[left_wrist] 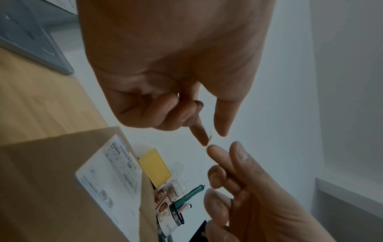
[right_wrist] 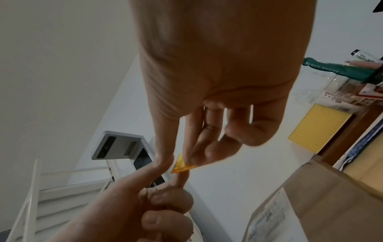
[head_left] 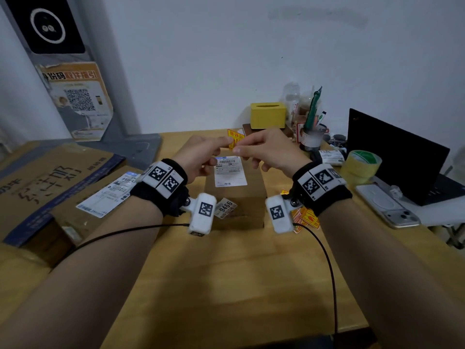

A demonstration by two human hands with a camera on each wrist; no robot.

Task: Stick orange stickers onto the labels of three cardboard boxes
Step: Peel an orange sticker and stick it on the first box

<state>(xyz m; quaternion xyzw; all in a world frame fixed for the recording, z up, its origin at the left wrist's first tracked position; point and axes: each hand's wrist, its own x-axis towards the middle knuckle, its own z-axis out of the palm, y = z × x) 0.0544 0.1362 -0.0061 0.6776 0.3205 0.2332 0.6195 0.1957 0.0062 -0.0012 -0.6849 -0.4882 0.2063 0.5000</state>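
Both hands are raised over a small cardboard box [head_left: 236,205] in the middle of the table. Between them is an orange sticker [head_left: 235,139], pinched from either side. My left hand [head_left: 228,141] holds its left edge between thumb and forefinger; my right hand [head_left: 239,148] pinches its right edge. In the right wrist view the sticker [right_wrist: 182,167] shows as a small orange corner between the right hand [right_wrist: 180,162] fingertips and the left thumb. The box's white shipping label [head_left: 230,172] faces up, just below the hands. Two more boxes lie at the left, one with a label [head_left: 108,195].
A loose pile of orange stickers [head_left: 307,217] lies right of the box. Further right are a tape roll [head_left: 361,166], a phone [head_left: 387,205] and a black laptop [head_left: 395,157]. A yellow tissue box [head_left: 268,114] and a pen cup [head_left: 313,137] stand by the wall.
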